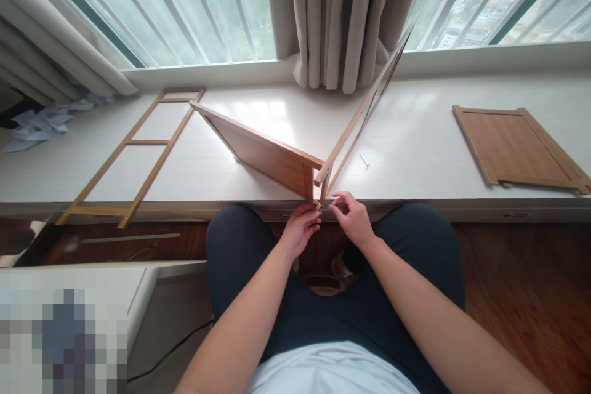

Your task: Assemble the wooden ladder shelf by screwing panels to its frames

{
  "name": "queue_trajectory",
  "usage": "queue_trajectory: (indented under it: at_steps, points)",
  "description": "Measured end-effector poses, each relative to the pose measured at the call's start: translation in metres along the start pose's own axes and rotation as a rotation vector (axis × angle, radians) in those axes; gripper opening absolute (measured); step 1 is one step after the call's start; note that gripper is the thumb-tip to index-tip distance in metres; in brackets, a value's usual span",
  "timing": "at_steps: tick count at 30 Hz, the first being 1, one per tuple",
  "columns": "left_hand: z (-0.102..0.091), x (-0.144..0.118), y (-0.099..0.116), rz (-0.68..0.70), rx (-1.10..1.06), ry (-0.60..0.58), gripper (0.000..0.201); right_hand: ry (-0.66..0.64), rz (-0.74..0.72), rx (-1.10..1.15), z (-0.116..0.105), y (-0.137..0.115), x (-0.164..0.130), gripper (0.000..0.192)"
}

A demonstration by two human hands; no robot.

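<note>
A wooden panel [272, 151] and an open wooden frame [355, 120] stand on edge on the white ledge, meeting in a V at the near edge. My left hand [301, 229] is closed at the low end of this joint, its fingertips pinching the panel's bottom corner. Just right of the corner, my right hand [351, 215] has its fingers curled and thumb close to the forefinger. Whatever may lie between those fingertips is too small to make out. On the ledge to the right of the frame lies a small T-shaped metal piece [364, 161], perhaps an Allen key or a screw.
A ladder-like wooden frame [146, 141] lies at left, its near end past the ledge [410, 166] edge. Another wooden panel [521, 144] lies flat at right. Crumpled wrapping [39, 126] sits at far left. Curtains [339, 18] hang behind. A white surface [138, 286] stands lower left.
</note>
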State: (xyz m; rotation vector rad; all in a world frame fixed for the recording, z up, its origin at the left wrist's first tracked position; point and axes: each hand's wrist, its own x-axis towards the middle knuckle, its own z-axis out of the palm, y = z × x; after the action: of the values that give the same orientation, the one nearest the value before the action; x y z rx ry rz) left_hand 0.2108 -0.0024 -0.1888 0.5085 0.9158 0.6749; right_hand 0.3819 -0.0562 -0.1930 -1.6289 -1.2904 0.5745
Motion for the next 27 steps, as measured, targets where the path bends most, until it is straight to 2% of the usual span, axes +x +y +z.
queue_trajectory:
  at_steps: [5, 8, 11, 14, 20, 27]
  points:
    - [-0.001, 0.0, 0.0, 0.0, 0.009, 0.002, 0.044, 0.229, -0.122, -0.31, -0.035, 0.003, 0.027, 0.022]
    - [-0.001, -0.001, 0.001, -0.004, 0.012, 0.001, 0.046, 0.298, -0.044, -0.529, -0.052, 0.012, 0.052, 0.033]
    - [-0.001, -0.001, 0.001, -0.014, 0.014, -0.002, 0.047, 0.289, 0.088, -0.644, -0.061, 0.024, 0.077, 0.044]
    - [-0.001, -0.002, 0.002, -0.019, 0.015, -0.004, 0.048, 0.233, 0.139, -0.675, -0.062, 0.036, 0.094, 0.044]
    - [-0.001, -0.001, 0.007, -0.062, -0.052, -0.046, 0.037, 0.201, 0.134, -0.665, -0.059, 0.051, 0.106, 0.028]
    - [0.003, 0.003, 0.01, -0.097, -0.135, -0.027, 0.015, 0.185, 0.075, -0.733, -0.059, 0.053, 0.105, 0.022]
